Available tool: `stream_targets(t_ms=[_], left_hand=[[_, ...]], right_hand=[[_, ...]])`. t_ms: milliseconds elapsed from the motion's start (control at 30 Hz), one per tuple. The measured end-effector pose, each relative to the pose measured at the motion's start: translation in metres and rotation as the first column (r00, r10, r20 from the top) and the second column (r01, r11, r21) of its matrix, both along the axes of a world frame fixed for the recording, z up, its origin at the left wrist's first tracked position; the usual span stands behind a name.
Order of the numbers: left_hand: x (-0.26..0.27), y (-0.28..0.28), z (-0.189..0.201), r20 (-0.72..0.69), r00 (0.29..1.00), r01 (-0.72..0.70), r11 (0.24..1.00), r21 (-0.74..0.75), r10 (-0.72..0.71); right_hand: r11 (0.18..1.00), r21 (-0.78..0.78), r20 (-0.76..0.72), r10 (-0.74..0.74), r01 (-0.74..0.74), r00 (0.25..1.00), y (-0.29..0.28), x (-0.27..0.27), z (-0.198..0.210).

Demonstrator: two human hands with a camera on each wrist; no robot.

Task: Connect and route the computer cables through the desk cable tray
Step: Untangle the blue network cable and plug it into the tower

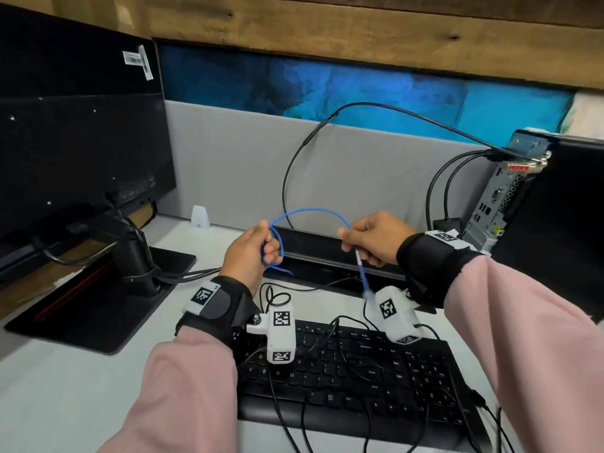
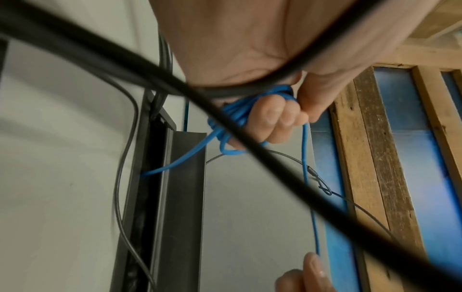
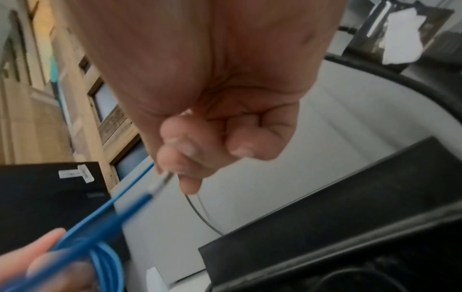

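Note:
A thin blue cable (image 1: 310,210) arcs between my two hands above the desk. My left hand (image 1: 258,250) grips a bundle of its coils (image 2: 235,114), fingers curled round them; one strand drops toward the black cable tray (image 2: 182,177). My right hand (image 1: 369,240) pinches the cable near its end, and the plug (image 1: 367,294) hangs below it, blurred. In the right wrist view the fingertips (image 3: 175,164) pinch the cable (image 3: 120,213), with the coils (image 3: 107,262) at lower left. The tray (image 1: 327,246) runs along the desk's back edge under my hands.
A black keyboard (image 1: 376,380) with loose black wires over it lies in front. A monitor (image 1: 75,152) on its base stands at left, a small computer (image 1: 510,197) with black cables plugged in at right. A grey partition (image 1: 228,165) backs the desk.

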State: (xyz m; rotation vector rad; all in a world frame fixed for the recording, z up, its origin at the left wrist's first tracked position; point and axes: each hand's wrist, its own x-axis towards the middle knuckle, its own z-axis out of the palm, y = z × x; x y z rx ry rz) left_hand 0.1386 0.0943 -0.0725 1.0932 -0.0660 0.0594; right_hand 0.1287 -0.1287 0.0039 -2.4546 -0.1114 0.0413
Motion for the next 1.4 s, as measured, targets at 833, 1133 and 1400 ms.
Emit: stream_targets(t_ms=[833, 1133, 1400], left_hand=[[-0.008, -0.006, -0.008, -0.131, 0.991, 0.031, 0.996, 0.09, -0.019], [-0.009, -0.003, -0.01, -0.142, 0.98, 0.149, 0.987, 0.06, -0.139], [-0.013, -0.009, -0.008, -0.113, 0.979, 0.177, 0.983, 0.04, -0.172]], right_hand=[[0.741, 0.672, 0.114, -0.095, -0.006, 0.989, 0.055, 0.031, -0.032], [0.728, 0.684, 0.027, -0.089, 0.047, 0.996, 0.058, 0.044, -0.037], [0.733, 0.671, -0.103, -0.054, 0.11, 0.993, 0.069, 0.051, -0.049]])
